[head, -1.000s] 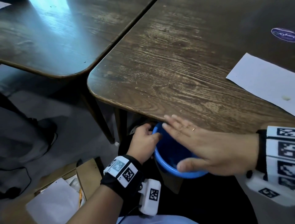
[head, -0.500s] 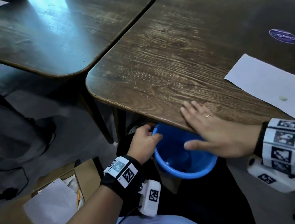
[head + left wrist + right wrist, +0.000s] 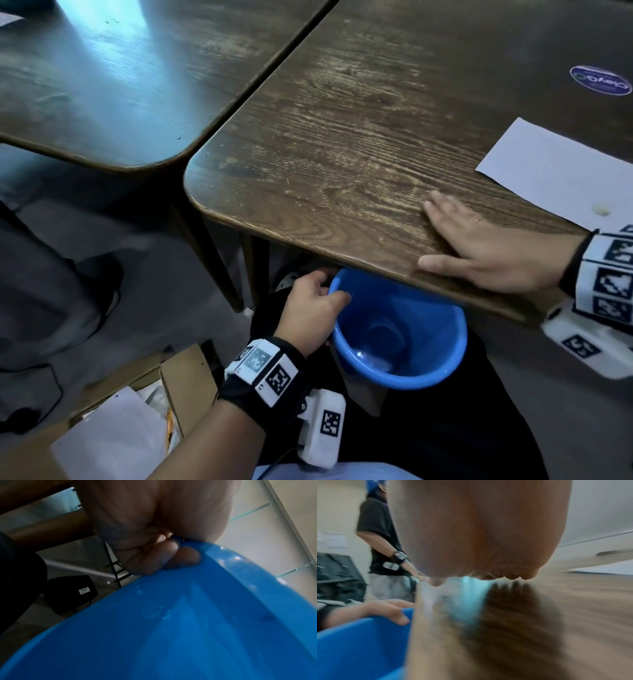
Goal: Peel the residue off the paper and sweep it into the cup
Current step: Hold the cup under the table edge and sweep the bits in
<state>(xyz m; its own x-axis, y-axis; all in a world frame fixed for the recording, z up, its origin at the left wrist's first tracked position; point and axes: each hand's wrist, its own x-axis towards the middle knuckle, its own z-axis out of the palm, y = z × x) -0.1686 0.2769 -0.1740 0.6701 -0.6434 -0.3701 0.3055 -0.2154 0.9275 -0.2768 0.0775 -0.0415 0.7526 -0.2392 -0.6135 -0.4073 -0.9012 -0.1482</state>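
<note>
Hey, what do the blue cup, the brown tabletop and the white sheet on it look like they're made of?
Blue cup: probably smooth moulded plastic, glossy, with bright highlights on its rim and wall.
Brown tabletop: wood or a wood-look laminate; strong grain lines and a soft sheen, so I can't say which.
White sheet: thin matte paper, lying flat, with one small pale spot of residue.

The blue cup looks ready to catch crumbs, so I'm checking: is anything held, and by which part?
The left hand grips the blue cup by its rim, below the table edge. The right hand lies flat on the table, holding nothing.
</note>
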